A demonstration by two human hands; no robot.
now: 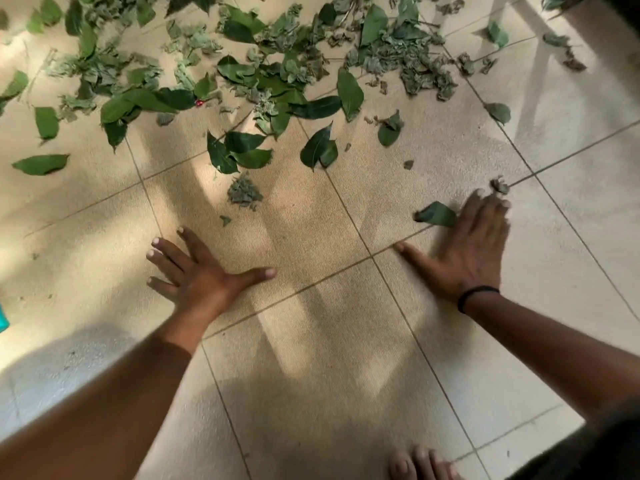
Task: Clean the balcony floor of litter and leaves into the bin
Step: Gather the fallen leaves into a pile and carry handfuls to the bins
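Green and dried leaves [263, 74] lie scattered across the far half of the beige tiled floor [311, 341]. My left hand [197, 271] lies flat on the tiles with its fingers spread, touching no leaf. My right hand [474, 244] is also flat with straight fingers, and its index side touches a single dark green leaf [437, 214]. A small crumpled dry leaf [499, 186] sits just beyond its fingertips. A loose clump of dried bits [244, 194] lies between the hands and the main litter. No bin is in view.
A tiny red scrap [199, 103] sits among the leaves. White furniture legs [540, 64] stand at the far right. A teal object's edge [2, 318] shows at the left border. My bare toes [420, 464] are at the bottom.
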